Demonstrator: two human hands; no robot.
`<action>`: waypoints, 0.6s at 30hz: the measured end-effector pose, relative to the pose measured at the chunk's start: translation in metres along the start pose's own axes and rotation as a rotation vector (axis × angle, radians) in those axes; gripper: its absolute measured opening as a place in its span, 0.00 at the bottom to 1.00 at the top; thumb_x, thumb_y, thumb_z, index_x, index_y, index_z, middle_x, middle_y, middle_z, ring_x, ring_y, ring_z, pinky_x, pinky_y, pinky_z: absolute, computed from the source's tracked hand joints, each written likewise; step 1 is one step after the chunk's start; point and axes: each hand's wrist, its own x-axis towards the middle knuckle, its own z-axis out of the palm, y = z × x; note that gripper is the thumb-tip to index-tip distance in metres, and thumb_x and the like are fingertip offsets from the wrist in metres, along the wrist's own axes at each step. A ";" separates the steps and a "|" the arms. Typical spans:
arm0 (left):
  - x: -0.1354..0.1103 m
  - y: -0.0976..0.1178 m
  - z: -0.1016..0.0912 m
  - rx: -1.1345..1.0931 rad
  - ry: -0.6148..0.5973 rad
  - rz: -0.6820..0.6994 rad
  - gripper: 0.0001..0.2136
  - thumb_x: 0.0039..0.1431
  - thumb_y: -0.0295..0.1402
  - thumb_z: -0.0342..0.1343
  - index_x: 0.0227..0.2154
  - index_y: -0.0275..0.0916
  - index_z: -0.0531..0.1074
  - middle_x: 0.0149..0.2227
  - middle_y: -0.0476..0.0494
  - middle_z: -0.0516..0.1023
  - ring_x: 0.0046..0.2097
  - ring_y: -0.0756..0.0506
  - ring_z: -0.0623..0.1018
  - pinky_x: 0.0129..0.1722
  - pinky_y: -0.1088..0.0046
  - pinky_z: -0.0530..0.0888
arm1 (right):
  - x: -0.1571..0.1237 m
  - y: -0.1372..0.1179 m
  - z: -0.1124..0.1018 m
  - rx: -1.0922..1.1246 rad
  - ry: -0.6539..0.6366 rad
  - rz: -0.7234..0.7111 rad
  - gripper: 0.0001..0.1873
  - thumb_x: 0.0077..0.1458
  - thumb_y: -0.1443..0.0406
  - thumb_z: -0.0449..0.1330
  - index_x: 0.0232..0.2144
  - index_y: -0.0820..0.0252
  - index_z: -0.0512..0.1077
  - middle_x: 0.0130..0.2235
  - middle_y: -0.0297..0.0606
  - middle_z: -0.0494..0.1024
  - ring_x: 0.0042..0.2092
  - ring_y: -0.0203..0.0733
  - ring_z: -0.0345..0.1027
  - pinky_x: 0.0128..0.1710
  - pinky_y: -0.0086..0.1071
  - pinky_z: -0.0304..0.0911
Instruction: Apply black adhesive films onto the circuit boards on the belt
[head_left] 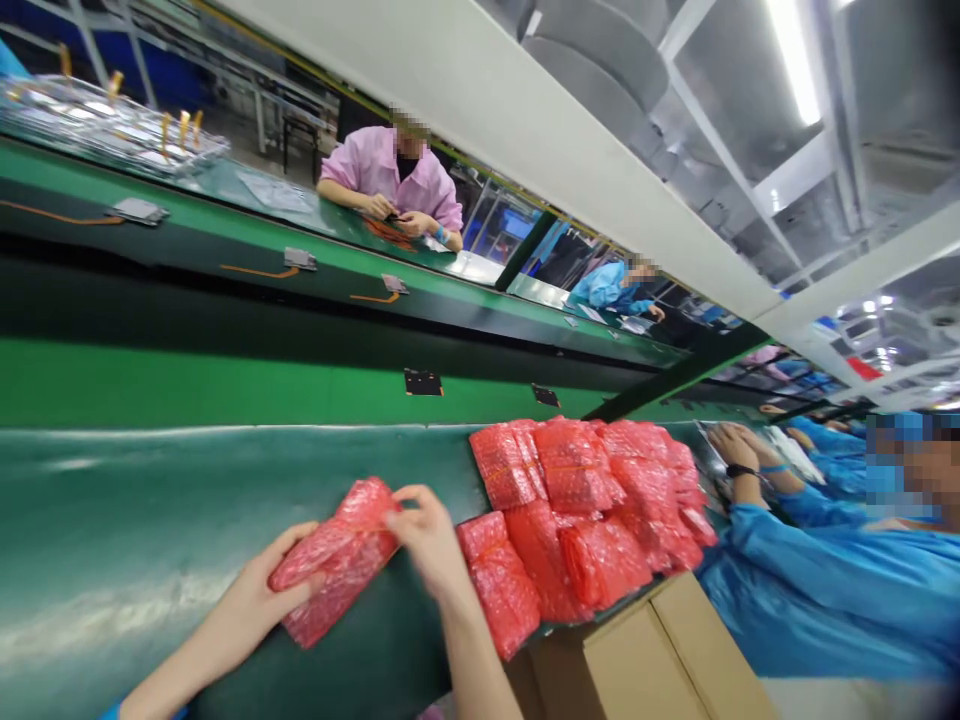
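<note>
A bundle of red bubble-wrap bags (pixel 346 556) is held slightly tilted above the green bench mat (pixel 135 540). My left hand (pixel 289 580) is closed around its lower left end, thumb on top. At the upper right end, my right hand (pixel 421 525) is closed in a pinch at the bundle's edge. A thin band seems to cross the bundle near those fingers, though it is too fine to be sure. Just right of my right hand lies a pile of similar red bubble-wrap bundles (pixel 577 480), several of them stacked in rows.
An open cardboard box (pixel 675 650) stands below the bench edge at the right. Beyond the mat runs a green and black conveyor with flat black pieces (pixel 424 382) and small silver parts (pixel 300 259). A co-worker in blue (pixel 825 580) sits close on the right; others work across the line.
</note>
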 end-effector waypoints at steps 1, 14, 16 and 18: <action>-0.004 0.003 -0.007 0.019 -0.065 -0.005 0.34 0.48 0.56 0.60 0.54 0.38 0.71 0.57 0.37 0.77 0.59 0.34 0.77 0.61 0.66 0.73 | 0.007 -0.003 -0.007 0.047 0.040 -0.001 0.25 0.42 0.50 0.74 0.34 0.55 0.68 0.16 0.17 0.62 0.18 0.29 0.49 0.22 0.24 0.47; -0.050 0.013 -0.053 0.077 0.457 -0.086 0.26 0.46 0.61 0.56 0.24 0.41 0.79 0.30 0.43 0.81 0.37 0.39 0.79 0.43 0.72 0.76 | 0.048 -0.008 -0.033 0.304 0.377 -0.091 0.32 0.30 0.49 0.78 0.33 0.56 0.70 0.26 0.26 0.72 0.26 0.33 0.66 0.32 0.30 0.67; -0.055 0.022 -0.057 0.071 0.614 -0.131 0.27 0.42 0.63 0.56 0.13 0.41 0.69 0.18 0.44 0.71 0.26 0.44 0.71 0.30 0.72 0.71 | 0.044 0.001 -0.021 0.286 0.351 -0.074 0.32 0.30 0.47 0.78 0.33 0.55 0.70 0.24 0.25 0.71 0.25 0.34 0.65 0.34 0.33 0.69; -0.061 0.033 -0.061 0.046 0.712 -0.165 0.29 0.40 0.63 0.56 0.09 0.41 0.60 0.14 0.47 0.61 0.21 0.49 0.62 0.24 0.72 0.64 | 0.040 0.009 -0.009 0.255 0.314 -0.064 0.31 0.34 0.45 0.76 0.33 0.55 0.70 0.21 0.22 0.67 0.23 0.34 0.63 0.35 0.35 0.70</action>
